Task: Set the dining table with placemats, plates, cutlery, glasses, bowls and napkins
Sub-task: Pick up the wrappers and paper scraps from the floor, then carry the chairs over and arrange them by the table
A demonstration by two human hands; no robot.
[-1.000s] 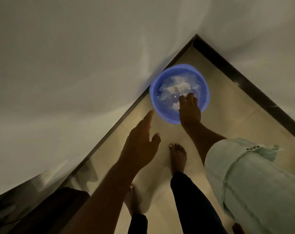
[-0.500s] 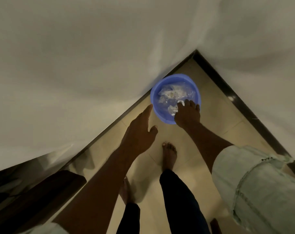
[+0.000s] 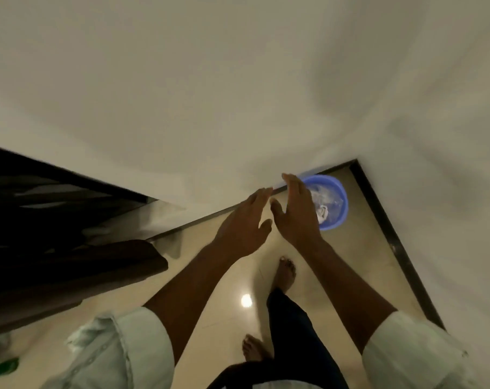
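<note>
Both hands are hanging in the air over the floor with nothing in them. In the head view, the left hand (image 3: 245,226) is reaching forward with its fingers stretched out straight and the thumb spread to the right, released and grasping nothing. Just to its right, the right hand (image 3: 297,211) is held the same way, fingers straight and together, thumb pointing left toward the other hand; the two thumbs are lying near each other but apart. Both forearms are bare, coming out of pale rolled-up sleeves (image 3: 126,352) at the near edge of the picture.

A blue plastic basin (image 3: 337,202) is sitting on the glossy beige floor (image 3: 350,265) in the far right corner, where two pale walls (image 3: 210,94) are meeting above a dark skirting strip (image 3: 389,237). Crumpled white and clear material (image 3: 323,210), too blurred to identify, is lying inside the basin. The right hand is covering the basin's left part in the picture; whether it is touching the rim cannot be told.

Two bare feet below dark trousers (image 3: 297,327) are standing on the floor near the middle. Dark wooden furniture (image 3: 69,262) is filling the left side.
</note>
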